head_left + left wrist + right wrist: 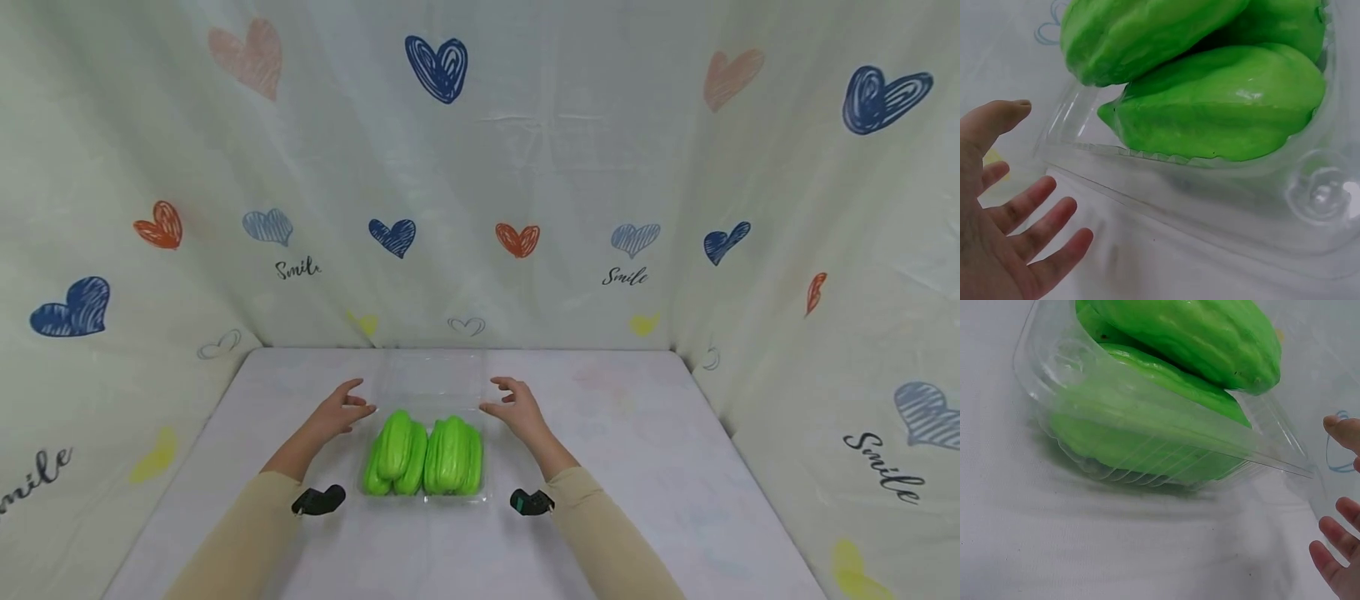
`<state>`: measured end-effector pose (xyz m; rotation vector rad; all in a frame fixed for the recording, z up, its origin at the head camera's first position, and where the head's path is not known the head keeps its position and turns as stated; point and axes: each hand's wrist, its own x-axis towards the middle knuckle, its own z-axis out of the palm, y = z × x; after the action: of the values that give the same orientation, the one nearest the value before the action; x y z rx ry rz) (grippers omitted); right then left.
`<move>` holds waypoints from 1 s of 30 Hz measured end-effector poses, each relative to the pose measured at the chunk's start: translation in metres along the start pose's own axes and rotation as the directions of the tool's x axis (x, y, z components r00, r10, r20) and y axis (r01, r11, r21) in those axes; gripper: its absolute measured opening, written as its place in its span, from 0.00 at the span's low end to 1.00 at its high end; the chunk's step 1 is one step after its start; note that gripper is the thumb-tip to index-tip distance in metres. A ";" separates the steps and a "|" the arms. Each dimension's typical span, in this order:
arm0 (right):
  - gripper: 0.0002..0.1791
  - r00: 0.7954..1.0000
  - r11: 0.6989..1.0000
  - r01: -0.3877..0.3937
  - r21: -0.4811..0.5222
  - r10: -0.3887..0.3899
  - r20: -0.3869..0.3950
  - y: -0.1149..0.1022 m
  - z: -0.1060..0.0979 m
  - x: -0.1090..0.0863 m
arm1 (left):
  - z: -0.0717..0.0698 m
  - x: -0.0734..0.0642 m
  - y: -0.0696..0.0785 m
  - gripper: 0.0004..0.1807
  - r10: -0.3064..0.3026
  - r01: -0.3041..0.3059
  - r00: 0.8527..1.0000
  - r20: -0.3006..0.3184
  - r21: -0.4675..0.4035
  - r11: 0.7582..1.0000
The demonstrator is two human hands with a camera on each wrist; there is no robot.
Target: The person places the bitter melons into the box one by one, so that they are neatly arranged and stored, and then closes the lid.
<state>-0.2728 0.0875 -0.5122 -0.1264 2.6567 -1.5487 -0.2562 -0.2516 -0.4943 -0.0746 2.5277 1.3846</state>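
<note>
Several bright green, ridged, gourd-like vegetables [453, 454] lie in two piles inside a clear plastic clamshell box [491, 479]. The box's transparent lid [431, 375] is folded back, away from me. To the left of the box's back part is my left hand [343, 410], thumb and fingers spread. My right hand [519, 407] mirrors it on the other side, its fingers apart too. Both wrist views show a gap between the fingertips and the box, and neither hand holds anything. One vegetable [1222, 106] lies along the box wall in the left wrist view.
A pale table [637, 467] bears the box, its far edge against a cloth backdrop [540, 167] printed with hearts. Cloth also hangs at both sides. A black wrist device [319, 500] sits at the left sleeve, another [531, 502] at the right.
</note>
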 end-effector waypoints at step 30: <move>0.33 0.989 0.997 -0.073 0.037 0.067 0.134 0.026 0.005 0.012 | 0.000 0.014 -0.008 0.31 -0.064 0.063 0.994 0.091 0.014 0.998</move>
<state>-0.2847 0.0941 -0.5373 -0.1279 2.4987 -1.5170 -0.2684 -0.2549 -0.5038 -0.0864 2.4366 1.3191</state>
